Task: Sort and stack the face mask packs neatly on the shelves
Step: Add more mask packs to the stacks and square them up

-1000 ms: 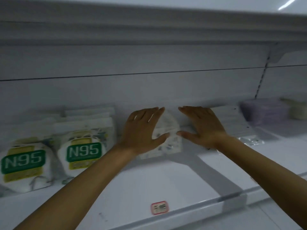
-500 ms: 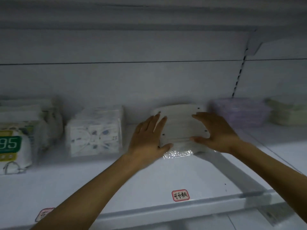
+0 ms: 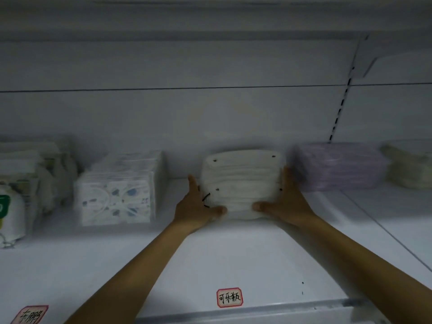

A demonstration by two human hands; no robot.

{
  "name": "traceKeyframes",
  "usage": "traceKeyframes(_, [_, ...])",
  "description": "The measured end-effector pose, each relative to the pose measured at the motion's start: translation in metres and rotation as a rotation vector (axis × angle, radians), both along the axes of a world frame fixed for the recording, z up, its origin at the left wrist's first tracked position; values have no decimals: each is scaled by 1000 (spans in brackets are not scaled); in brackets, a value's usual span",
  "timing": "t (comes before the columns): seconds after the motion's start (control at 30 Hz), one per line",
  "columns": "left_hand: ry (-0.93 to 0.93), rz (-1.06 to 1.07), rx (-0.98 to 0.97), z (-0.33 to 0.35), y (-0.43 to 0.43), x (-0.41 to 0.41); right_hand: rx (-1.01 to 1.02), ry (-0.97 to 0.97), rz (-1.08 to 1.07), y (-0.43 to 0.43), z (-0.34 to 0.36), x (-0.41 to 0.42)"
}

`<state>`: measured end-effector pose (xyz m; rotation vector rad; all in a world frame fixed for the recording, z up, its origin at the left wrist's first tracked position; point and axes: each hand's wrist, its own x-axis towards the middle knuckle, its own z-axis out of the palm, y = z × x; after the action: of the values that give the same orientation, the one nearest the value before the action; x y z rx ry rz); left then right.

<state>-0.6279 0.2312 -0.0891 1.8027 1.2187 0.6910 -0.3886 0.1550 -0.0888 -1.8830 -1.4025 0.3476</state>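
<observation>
A stack of white face mask packs (image 3: 242,183) sits on the white shelf (image 3: 210,260), near the back wall. My left hand (image 3: 195,206) presses against the stack's left side, thumb on its front. My right hand (image 3: 284,201) presses its right side, thumb also on the front. To the left stands a stack of patterned white-and-blue mask packs (image 3: 119,190). Further left are N95 mask packs (image 3: 16,195), partly cut off by the frame. To the right lie a purple mask stack (image 3: 339,167) and a pale yellow-green stack (image 3: 409,167).
Two red-bordered labels with handwritten characters are stuck at the shelf's front edge, one label (image 3: 229,297) in the middle and another label (image 3: 29,314) at the left. A slotted upright (image 3: 339,108) runs up the back wall at the right. Another shelf hangs overhead.
My view and both hands shifted right, from the patterned packs to the white stack. My hands went from resting on top of the stack to squeezing its two sides.
</observation>
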Motion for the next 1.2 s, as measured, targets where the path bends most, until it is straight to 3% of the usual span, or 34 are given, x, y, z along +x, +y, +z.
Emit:
traceKeyframes(0.3, [-136, 20, 178, -8, 10, 4, 193, 66, -65, 18, -18, 13])
traceKeyframes(0.43, [-260, 26, 171, -11, 10, 3, 317, -246, -142, 8, -2, -5])
traceKeyframes(0.53, [-322, 41, 121, -9, 7, 3, 426, -581, -45, 21, 26, -30])
traceKeyframes(0.63, [-302, 54, 90, -11, 9, 2, 206, -689, 78, 52, 61, -51])
traceKeyframes(0.77, [-250, 36, 86, -22, 18, 3, -58, -775, 77, 77, 69, -49])
traceKeyframes(0.93, [-161, 4, 161, -17, 16, 4, 136, -722, 56, 54, 44, -53])
traceKeyframes(1.13, [-46, -47, 167, -16, 18, 6, 124, -675, 117, 49, 38, -48])
traceKeyframes(1.2, [25, -28, 293, -9, 12, 5, 196, -662, 93, 58, 50, -36])
